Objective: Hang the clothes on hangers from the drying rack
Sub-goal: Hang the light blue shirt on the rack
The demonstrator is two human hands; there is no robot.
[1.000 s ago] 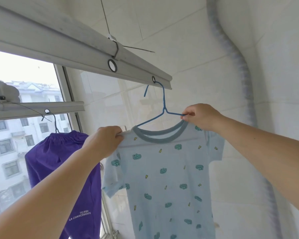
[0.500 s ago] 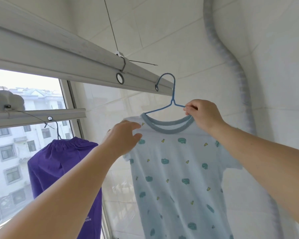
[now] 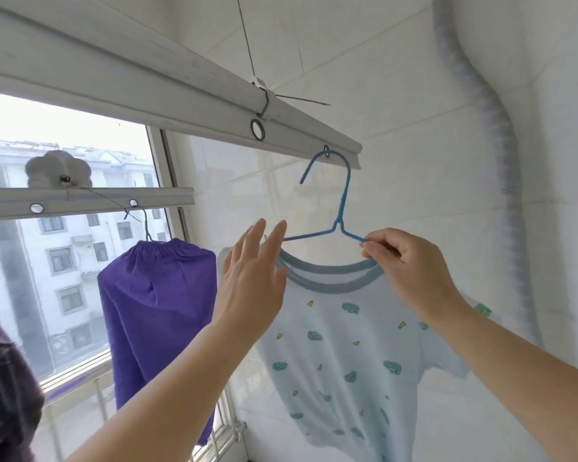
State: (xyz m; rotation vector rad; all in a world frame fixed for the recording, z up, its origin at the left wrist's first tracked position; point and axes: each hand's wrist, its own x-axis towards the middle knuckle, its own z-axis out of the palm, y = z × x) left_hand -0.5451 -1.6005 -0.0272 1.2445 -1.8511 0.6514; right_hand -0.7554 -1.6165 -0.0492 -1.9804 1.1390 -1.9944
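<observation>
- Landmark: the near rail [image 3: 167,91] of the drying rack runs from upper left toward the tiled wall [image 3: 397,105], with round holes along its lower edge.
- The blue hanger [image 3: 342,208] has its hook passed through the last hole at the wall end of the near rail. The hook tip points down and to the left below that hole.
- The light blue T-shirt [image 3: 351,348] sits on the blue hanger and hangs straight below the wall end of the near rail. Its darker blue collar lies just under the hanger arms. The fabric carries small green and yellow printed motifs.
- The right hand [image 3: 411,275] is below the rail end, to the right of the hanger neck. Thumb and forefinger pinch the right arm of the blue hanger at the collar edge; the remaining fingers are curled.
- The left hand [image 3: 251,285] is below the near rail, to the left of the hanger neck. Its fingers are straight and spread, gripping nothing. The fingertips are at the left shoulder of the T-shirt; contact cannot be confirmed.
- The far rail [image 3: 87,203] lies below and left of the near rail, against the window [image 3: 64,248].
- A purple garment [image 3: 154,315] hangs on a dark hanger [image 3: 144,221] from the far rail, left of the T-shirt.
- A dark maroon garment [image 3: 4,388] shows at the lower left edge.
- A grey ribbed hose [image 3: 501,135] runs down the wall, right of the near rail's end.
</observation>
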